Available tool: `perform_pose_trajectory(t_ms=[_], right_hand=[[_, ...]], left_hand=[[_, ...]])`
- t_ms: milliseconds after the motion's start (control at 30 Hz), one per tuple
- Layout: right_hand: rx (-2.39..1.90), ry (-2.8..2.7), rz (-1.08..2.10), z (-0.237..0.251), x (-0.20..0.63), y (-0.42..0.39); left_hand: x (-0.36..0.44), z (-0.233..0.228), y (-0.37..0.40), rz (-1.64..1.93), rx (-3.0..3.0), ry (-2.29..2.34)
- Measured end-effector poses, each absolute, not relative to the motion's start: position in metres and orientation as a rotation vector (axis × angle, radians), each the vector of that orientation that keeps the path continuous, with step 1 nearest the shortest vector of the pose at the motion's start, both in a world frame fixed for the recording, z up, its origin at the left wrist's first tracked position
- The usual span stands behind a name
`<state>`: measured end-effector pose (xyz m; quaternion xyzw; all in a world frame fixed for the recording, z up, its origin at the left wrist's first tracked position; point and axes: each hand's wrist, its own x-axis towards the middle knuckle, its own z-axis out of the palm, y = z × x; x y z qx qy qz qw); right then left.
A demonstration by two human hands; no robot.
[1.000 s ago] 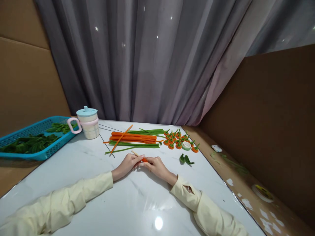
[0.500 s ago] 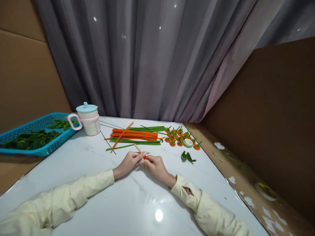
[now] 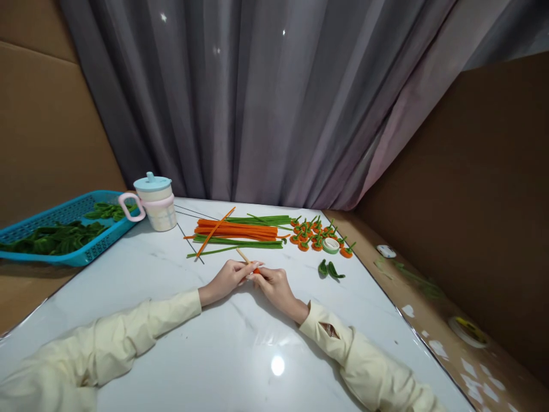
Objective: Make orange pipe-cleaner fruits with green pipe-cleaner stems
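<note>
My left hand [image 3: 226, 278] and my right hand [image 3: 274, 284] meet at the middle of the white marble table [image 3: 180, 343]. Together they pinch a small orange pipe cleaner piece [image 3: 256, 270] wound on a thin wooden stick [image 3: 242, 256], which pokes up and left from between my fingers. Just beyond lies a bundle of orange pipe cleaners [image 3: 235, 230] and green pipe cleaners [image 3: 240, 243]. To the right of the bundle sit several small orange coiled pieces with green stems [image 3: 309, 234]. Two green leaf shapes [image 3: 328, 269] lie right of my right hand.
A blue basket [image 3: 55, 229] with green leaf pieces rests at the left table edge. A pastel lidded cup with a pink handle [image 3: 154, 201] stands beside it. A tape roll [image 3: 330, 245] lies among the orange pieces. Brown cardboard walls flank both sides; a grey curtain hangs behind.
The camera has tilted, so everything sits a little higher in the picture. My hands stay together on the stick and orange piece, with the stick tilting slightly more upright.
</note>
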<state>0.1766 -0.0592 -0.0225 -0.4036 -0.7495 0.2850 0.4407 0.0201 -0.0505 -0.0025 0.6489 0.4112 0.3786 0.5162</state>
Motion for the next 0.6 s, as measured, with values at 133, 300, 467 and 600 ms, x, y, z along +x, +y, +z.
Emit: perform_pose_trajectory(t_ms=[133, 300, 467, 600], right_hand=[[-0.991, -1.899, 0.677, -0.023, 0.178, -0.056], [-1.027, -1.9, 0.658, -0.026, 0.181, -0.054], [-1.086, -1.85, 0.658, -0.028, 0.18, -0.053], [-1.109, -1.84, 0.654, -0.028, 0.18, -0.052]], left_hand=[[0.018, 0.0, -0.05, 0.935, 1.568, 0.982], [0.018, -0.001, -0.049, 0.928, 1.53, 0.972], [0.018, -0.006, -0.047, 0.929, 1.463, 0.983], [0.017, -0.01, -0.046, 0.933, 1.428, 0.989]])
